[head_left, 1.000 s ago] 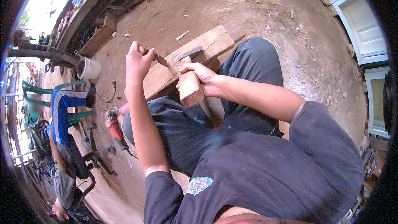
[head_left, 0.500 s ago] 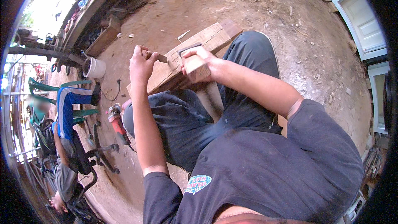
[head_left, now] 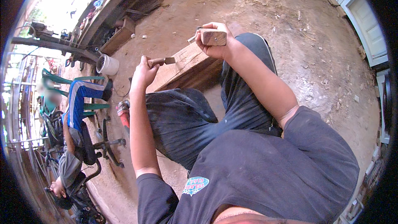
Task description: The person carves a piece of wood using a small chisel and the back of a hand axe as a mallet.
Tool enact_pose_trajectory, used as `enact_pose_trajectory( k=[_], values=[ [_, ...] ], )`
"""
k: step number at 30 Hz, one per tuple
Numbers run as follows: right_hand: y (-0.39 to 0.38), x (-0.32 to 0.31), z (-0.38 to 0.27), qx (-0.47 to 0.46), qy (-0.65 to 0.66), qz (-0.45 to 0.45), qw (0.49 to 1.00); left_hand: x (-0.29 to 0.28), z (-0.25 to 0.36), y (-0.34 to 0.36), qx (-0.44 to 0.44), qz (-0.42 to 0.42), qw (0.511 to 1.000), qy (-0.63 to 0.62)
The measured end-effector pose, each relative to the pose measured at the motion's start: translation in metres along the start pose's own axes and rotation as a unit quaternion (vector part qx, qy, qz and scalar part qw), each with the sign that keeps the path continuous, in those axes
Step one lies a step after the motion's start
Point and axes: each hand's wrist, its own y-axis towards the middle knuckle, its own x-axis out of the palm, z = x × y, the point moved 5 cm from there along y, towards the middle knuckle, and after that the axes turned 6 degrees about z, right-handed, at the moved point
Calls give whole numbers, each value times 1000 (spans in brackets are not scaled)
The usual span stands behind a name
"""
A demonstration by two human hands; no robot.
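"So, leftmost, what have we got?"

"Our left hand point(head_left: 143, 74) has its fingers curled round the chisel point(head_left: 163, 61), pinching it by its brown handle. The blade points right, towards the plank point(head_left: 188, 63); whether the edge touches it, we can't tell."

"How will the chisel handle?"

"Light and stiff, we'd judge, and possibly sharp. We should keep to the handle and leave the edge alone."

"And the plank, in the middle?"

"It lies slantwise in front of us. It looks thick, so we'd guess heavy and rigid; its dry faces should grip well, though the edges could splinter. We'd take it by both long sides."

"Farther right?"

"Our right hand point(head_left: 219, 50) is wrapped round a wooden block point(head_left: 214, 37), near the plank's far part, squared end towards us. We'd expect it solid, heavier than the chisel and hardly fragile. Its other end is hidden, so we'd trust the grip where our fingers sit."
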Motion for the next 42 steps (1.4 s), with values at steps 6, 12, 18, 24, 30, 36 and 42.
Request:
enact_pose_trajectory(
  k=[6, 12, 18, 24, 30, 36, 42],
  values=[
    [-13, 9, -16, -77, -13, 21, 997, 1, 3, 9, -15, -31, 999, -7],
    [-18, 0, -18, -83, -293, -70, 950, 1, 18, 36, 30, -35, 999, -27],
    [-82, 46, -42, -395, -532, -76, 745, -18, 40, 67, -8, -103, 994, -43],
    [-92, 52, -27, -284, -458, -158, 827, 1, 35, 92, -12, -89, 988, -124],
    [-58, 32, -21, -156, -376, -146, 902, -4, 31, 72, 1, -86, 991, -105],
    [-23, 8, 14, -52, -413, -65, 907, -10, 22, 78, 9, -79, 993, -89],
    [-4, 5, 41, -56, -565, -75, 820, -3, 11, 76, 41, -71, 979, -188]
  ],
)
